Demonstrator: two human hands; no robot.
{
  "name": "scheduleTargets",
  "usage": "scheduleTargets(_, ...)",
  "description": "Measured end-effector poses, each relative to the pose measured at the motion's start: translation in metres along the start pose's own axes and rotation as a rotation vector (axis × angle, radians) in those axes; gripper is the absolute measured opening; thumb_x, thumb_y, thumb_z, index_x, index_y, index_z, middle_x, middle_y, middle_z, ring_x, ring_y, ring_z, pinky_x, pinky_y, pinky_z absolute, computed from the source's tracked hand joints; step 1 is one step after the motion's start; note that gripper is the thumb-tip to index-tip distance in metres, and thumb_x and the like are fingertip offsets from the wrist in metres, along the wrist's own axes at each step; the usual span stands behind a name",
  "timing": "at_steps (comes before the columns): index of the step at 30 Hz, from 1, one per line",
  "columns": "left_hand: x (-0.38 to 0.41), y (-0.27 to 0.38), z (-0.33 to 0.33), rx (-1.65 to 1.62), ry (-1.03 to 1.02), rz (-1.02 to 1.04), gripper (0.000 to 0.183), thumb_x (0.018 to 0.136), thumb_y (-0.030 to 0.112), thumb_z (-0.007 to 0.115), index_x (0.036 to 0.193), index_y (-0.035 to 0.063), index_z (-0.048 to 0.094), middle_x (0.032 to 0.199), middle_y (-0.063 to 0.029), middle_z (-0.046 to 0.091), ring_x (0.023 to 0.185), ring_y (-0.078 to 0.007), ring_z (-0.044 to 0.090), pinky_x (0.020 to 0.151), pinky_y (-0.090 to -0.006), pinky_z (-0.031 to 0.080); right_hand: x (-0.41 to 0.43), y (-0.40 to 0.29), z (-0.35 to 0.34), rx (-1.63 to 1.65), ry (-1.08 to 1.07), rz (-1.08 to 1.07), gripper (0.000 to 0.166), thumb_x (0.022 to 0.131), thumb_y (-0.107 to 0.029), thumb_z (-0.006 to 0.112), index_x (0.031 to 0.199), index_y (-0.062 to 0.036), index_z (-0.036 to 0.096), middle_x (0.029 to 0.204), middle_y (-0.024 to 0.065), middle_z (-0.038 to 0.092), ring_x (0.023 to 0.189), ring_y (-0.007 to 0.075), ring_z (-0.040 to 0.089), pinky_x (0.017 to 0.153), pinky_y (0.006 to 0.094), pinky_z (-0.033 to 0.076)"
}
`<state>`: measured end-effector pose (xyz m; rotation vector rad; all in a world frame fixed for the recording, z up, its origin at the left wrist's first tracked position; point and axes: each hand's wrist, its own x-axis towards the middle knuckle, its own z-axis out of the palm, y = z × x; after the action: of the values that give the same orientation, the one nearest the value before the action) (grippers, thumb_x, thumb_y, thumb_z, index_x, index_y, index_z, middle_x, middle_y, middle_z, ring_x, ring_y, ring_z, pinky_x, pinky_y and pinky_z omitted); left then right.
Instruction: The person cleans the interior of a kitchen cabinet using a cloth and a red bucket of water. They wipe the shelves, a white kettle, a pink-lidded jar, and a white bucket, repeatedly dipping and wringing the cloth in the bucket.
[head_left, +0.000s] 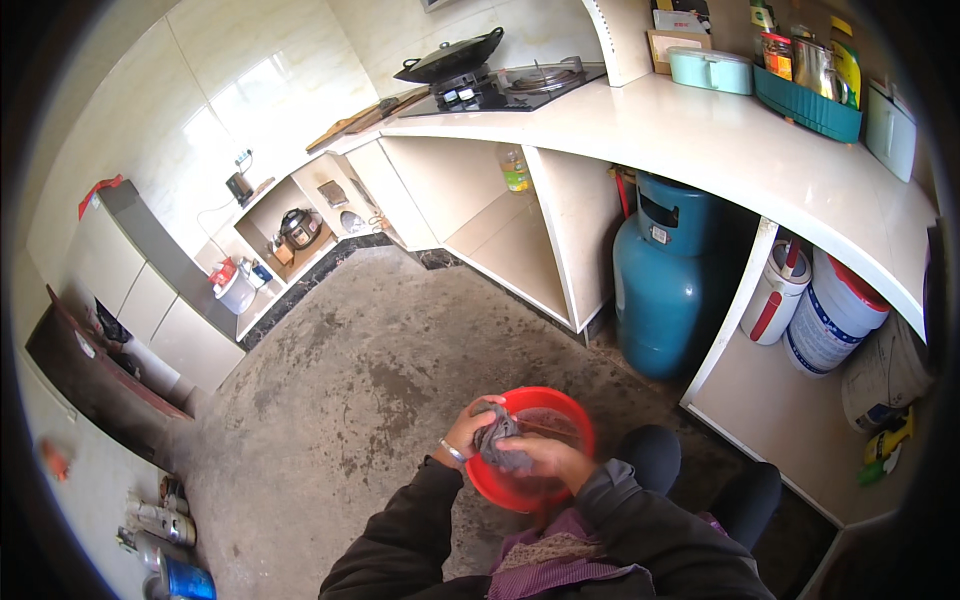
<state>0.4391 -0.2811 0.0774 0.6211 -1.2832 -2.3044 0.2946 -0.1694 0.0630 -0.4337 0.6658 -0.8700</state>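
Observation:
A bunched grey cloth (498, 439) is gripped between both my hands above a red plastic basin (576, 409). My left hand (466, 429), with a silver bracelet at the wrist, holds the cloth's left and upper side. Fingers of my right hand (551, 456) press on its lower right side. Murky, sudsy water (541, 421) shows in the basin, which rests on the floor just before my knees. My hands and sleeves hide part of the basin's left and lower rim.
Stained concrete floor (300, 420) spreads to the left. A blue gas cylinder (656, 285) stands under the counter (600, 124), beside a shelf holding a white thermos-like container (776, 292) and a white bucket (832, 322). A lidded wok (450, 60) sits on the gas stove (517, 86).

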Motion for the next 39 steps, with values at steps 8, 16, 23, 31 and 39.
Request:
scheduleTargets(8, 0.015, -0.003, 0.009, 0.669, 0.181, -0.005, 0.018, 0.073, 0.014, 0.067, 0.086, 0.0057, 0.058, 0.081, -0.0037, 0.06, 0.079, -0.0164, 0.06, 0.07, -0.0284, 0.047, 0.02, 0.02, -0.011, -0.207, 0.142, -0.105, 0.034, 0.074, -0.028, 0.069, 0.098, -0.0069, 0.058, 0.079, 0.0049, 0.06, 0.061, 0.0141, 0.055, 0.049, 0.0246, 0.04)
scheduleTargets(16, 0.029, -0.025, 0.023, 1.285, 0.331, 0.121, 0.021, 0.071, 0.024, 0.063, 0.083, 0.0075, 0.057, 0.074, -0.0144, 0.061, 0.068, -0.0285, 0.06, 0.063, -0.0358, 0.047, 0.035, 0.035, -0.017, -0.42, 0.44, -0.157, 0.034, 0.066, -0.027, 0.073, 0.091, -0.0065, 0.06, 0.072, 0.0041, 0.059, 0.052, 0.0125, 0.053, 0.041, 0.0257, 0.039)
scheduleTargets(23, 0.046, -0.037, 0.038, 1.556, 0.384, 0.074, 0.026, 0.072, 0.024, 0.058, 0.088, 0.0034, 0.057, 0.082, -0.02, 0.062, 0.078, -0.0366, 0.059, 0.069, -0.0426, 0.047, 0.037, 0.037, -0.023, -0.574, 0.731, -0.178, 0.048, 0.057, -0.033, 0.08, 0.09, -0.003, 0.062, 0.074, 0.0091, 0.063, 0.065, 0.0185, 0.061, 0.051, 0.0319, 0.047)
scheduleTargets(31, 0.068, -0.059, 0.041, 1.679, 0.431, -0.102, 0.027, 0.077, 0.024, 0.056, 0.094, 0.0035, 0.054, 0.087, -0.0204, 0.062, 0.085, -0.0358, 0.059, 0.072, -0.0457, 0.046, 0.081, 0.067, -0.074, -1.134, 0.808, -0.179, 0.042, 0.073, -0.046, 0.058, 0.097, -0.011, 0.061, 0.093, 0.0121, 0.064, 0.084, 0.0288, 0.063, 0.07, 0.0404, 0.049)
scheduleTargets(39, 0.077, -0.078, 0.043, 1.461, 0.591, 0.335, 0.033, 0.083, 0.031, 0.049, 0.096, 0.0007, 0.053, 0.098, -0.0246, 0.053, 0.096, -0.0366, 0.05, 0.083, -0.0442, 0.041, 0.061, 0.053, -0.08, -1.049, 1.272, -0.231, 0.044, 0.078, -0.04, 0.053, 0.102, -0.0037, 0.049, 0.088, 0.0164, 0.062, 0.082, 0.0337, 0.062, 0.069, 0.043, 0.049)
